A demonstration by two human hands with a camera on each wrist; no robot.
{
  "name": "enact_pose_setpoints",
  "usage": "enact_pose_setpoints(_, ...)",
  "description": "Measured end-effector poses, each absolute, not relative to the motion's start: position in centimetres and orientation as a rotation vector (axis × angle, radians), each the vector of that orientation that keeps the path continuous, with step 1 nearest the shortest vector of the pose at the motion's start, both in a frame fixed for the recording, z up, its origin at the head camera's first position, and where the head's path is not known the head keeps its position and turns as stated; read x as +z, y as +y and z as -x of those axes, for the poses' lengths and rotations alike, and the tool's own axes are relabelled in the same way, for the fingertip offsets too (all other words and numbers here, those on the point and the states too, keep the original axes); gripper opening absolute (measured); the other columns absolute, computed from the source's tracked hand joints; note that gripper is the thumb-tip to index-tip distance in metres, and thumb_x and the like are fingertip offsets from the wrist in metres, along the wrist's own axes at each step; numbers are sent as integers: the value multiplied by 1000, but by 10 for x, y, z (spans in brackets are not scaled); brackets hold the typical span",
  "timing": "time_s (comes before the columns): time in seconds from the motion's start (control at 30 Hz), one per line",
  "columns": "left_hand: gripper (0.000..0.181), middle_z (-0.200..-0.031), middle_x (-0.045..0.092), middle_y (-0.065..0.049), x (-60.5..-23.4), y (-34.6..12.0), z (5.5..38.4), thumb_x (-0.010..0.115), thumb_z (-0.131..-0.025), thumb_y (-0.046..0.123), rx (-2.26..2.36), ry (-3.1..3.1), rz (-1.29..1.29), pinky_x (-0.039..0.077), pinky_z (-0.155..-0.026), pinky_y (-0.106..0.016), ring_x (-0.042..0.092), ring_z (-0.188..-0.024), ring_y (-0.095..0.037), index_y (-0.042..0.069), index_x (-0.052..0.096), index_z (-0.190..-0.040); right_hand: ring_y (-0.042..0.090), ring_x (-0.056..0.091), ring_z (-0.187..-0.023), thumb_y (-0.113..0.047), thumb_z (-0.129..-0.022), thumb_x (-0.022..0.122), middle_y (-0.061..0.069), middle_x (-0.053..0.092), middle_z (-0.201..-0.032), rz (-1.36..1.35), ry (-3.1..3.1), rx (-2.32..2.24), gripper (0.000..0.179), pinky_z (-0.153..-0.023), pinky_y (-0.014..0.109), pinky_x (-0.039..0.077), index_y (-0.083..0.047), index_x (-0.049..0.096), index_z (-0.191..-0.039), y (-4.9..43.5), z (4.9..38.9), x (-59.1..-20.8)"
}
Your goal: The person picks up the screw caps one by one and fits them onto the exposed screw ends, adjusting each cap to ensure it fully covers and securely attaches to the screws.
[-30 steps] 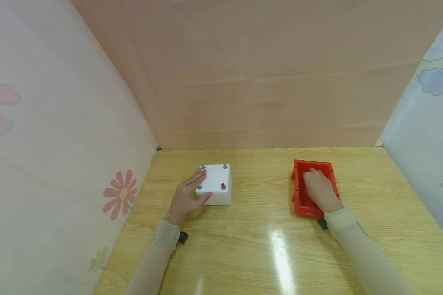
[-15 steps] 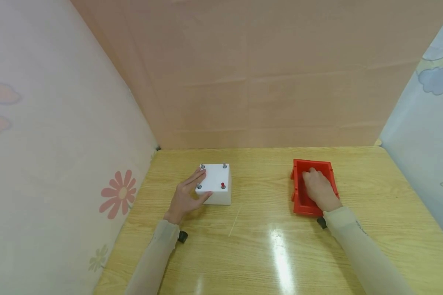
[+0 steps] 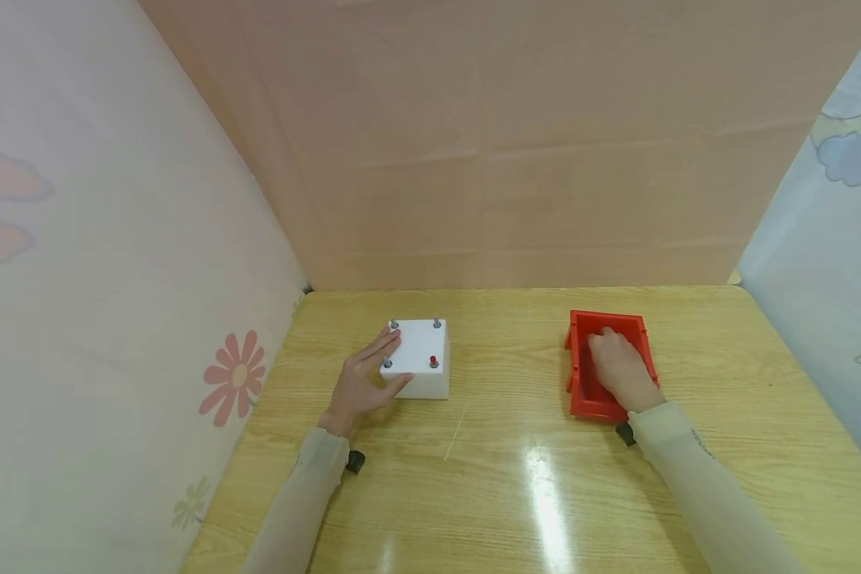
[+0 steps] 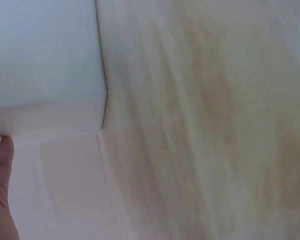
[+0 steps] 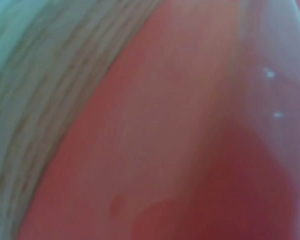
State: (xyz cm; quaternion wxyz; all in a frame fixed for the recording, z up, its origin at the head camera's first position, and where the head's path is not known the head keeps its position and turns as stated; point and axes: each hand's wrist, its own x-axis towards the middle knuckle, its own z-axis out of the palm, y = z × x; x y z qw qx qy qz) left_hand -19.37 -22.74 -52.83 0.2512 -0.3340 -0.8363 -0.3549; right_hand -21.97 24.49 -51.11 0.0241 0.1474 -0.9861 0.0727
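A white block [image 3: 422,344] stands on the table at left of centre in the head view. Metal bolts rise from its top corners, and a red cap [image 3: 434,361] sits on the front right one. My left hand [image 3: 359,391] rests at the block's left side, fingers straight over the top edge and thumb along the front. The left wrist view shows the fingers [image 4: 2,160] touching the block's side. Inside a red bin [image 3: 599,410] at the right, my right hand [image 3: 620,371] reaches down with bent fingers; its fingertips are hidden, and I cannot tell whether they hold anything.
The wooden table [image 3: 502,478] extends around the block and the bin. A brown sheet [image 3: 488,159] closes off the back, with patterned pale walls [image 3: 136,263] on both sides. Blurred red bin wall [image 5: 155,110] fills much of the right wrist view.
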Motion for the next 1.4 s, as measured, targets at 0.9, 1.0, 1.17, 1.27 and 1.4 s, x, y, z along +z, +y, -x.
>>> enact_pose_setpoints(0.9, 62, -148, 64, -20, -532, -230, 197, 91, -88, 24, -968, -2263, 912, 48, -118, -37, 57, -142, -41, -5, 68, -138, 34, 63, -79, 14, -90, 62, 23, 61, -88, -396, -3086, 439, 18, -78, 55, 66, 11, 64, -108, 247, 219, -493)
enact_pose_setpoints(1.0, 64, -148, 65, -20, -532, -229, 196, 94, -83, 16, -972, -2252, 912, 50, -116, -40, 58, -141, -43, -5, 68, -138, 33, 62, -77, 14, -91, 62, 21, 62, -87, -377, -3086, 465, 17, -75, 53, 66, 10, 64, -107, 247, 219, -493)
enact_pose_setpoints(1.17, 64, -147, 66, -21, -533, -229, 196, 94, -82, 13, -965, -2235, 920, 52, -113, -43, 60, -139, -44, -6, 68, -137, 34, 64, -79, 12, -92, 62, 24, 64, -91, -355, -3058, 510, 19, -72, 52, 66, 10, 65, -111, 247, 217, -489)
enact_pose_setpoints(1.27, 62, -147, 65, -21, -532, -230, 196, 93, -85, 17, -958, -2236, 921, 51, -114, -42, 59, -140, -44, -5, 68, -137, 37, 66, -83, 11, -92, 62, 28, 67, -98, -342, -3029, 526, 22, -74, 54, 66, 10, 67, -113, 247, 216, -485)
enact_pose_setpoints(1.4, 62, -148, 65, -21, -532, -230, 195, 91, -87, 20, -960, -2248, 916, 50, -115, -40, 58, -141, -43, -6, 68, -138, 40, 68, -89, 10, -92, 60, 31, 68, -105, -322, -3000, 552, 23, -77, 57, 66, 10, 67, -114, 246, 212, -479)
